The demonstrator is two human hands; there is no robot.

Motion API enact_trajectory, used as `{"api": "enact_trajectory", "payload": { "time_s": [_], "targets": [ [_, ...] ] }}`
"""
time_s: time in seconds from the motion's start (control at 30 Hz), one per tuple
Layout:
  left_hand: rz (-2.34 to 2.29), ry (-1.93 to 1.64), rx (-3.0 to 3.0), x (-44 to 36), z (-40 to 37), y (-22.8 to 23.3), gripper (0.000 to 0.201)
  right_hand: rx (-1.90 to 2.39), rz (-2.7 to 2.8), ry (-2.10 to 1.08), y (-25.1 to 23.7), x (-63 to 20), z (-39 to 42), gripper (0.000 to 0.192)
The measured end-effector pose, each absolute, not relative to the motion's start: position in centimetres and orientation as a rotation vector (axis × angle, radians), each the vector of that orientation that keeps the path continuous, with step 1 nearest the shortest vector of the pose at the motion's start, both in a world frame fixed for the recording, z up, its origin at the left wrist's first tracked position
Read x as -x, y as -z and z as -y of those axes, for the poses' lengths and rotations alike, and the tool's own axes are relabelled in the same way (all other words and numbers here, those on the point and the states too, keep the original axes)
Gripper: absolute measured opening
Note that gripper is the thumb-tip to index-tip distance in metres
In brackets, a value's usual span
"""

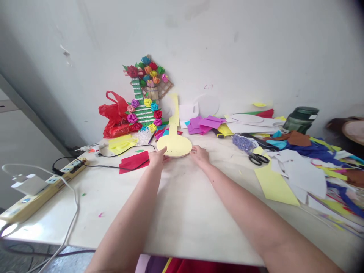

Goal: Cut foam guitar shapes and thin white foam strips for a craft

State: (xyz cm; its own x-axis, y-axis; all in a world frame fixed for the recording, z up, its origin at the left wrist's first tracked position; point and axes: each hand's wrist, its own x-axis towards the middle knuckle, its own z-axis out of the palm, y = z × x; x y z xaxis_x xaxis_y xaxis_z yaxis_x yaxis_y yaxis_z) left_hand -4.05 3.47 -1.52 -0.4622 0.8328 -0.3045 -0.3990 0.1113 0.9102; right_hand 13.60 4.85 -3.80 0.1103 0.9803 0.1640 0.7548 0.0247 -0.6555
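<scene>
Head view. Both arms reach forward over the counter [182,212]. The left hand [157,157] and the right hand [200,154] rest at either side of the round base of a pale yellow guitar-shaped cutout [174,142], which lies flat near the far middle of the counter with its narrow neck pointing toward the wall. Left grip: fingers pressed against the cutout's near-left edge, thumb close beside them. Right grip: fingers laid on the near-right edge, lightly curled; whether either hand actually pinches the piece or only steadies it cannot be told at this distance.

Progress, as judged: the yellow shape is cut out and appears layered into a thick base, but its face is bare. A finished guitar decorated with paper roses [145,98] leans on the wall behind it, which suggests the yellow one is at an early stage, with covering and flowers not yet applied.

Containers: a red plastic bag [115,119] sits at the wall, left of the finished piece, contents not visible. A dark green jar [300,119] stands at the right, lid on, contents unseen.

Also present: scissors [258,158], a red paper sheet [133,162], a power strip [42,187], and loose paper scraps [301,170] at the right
</scene>
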Motion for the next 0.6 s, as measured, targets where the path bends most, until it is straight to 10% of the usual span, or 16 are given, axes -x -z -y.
{"api": "enact_trajectory", "payload": {
  "time_s": [0.6],
  "targets": [
    [-1.135,-1.576,-0.416,1.8,-3.4,1.7,0.009,1.545,1.075,-0.734,2.1,-17.8,-7.2,0.021]
  ]
}}
